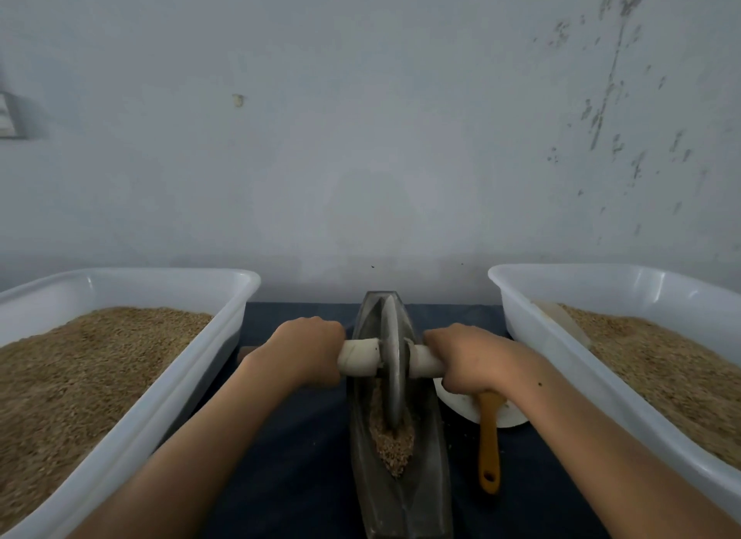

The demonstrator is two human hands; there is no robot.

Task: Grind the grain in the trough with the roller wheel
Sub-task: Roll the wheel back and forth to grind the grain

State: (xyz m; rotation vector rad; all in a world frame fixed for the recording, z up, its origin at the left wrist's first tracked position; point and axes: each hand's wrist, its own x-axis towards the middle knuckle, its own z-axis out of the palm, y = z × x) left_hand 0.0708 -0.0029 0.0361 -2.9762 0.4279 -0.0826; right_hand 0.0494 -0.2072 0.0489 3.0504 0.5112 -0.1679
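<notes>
A dark boat-shaped metal trough (427, 474) lies lengthwise in the middle of the dark blue table. Brown grain (391, 444) fills its groove near the middle. The grey metal roller wheel (391, 362) stands upright in the groove, on the far part of the grain. A pale wooden axle (359, 357) runs through the wheel. My left hand (306, 348) grips the axle's left end. My right hand (467, 358) grips the right end. Both sets of fingers curl round the axle.
A white tub (224, 330) of brown grain stands on the left, another white tub (533, 330) of grain on the right. A white bowl (461, 408) and an orange-handled tool (490, 442) lie right of the trough. A grey wall rises behind.
</notes>
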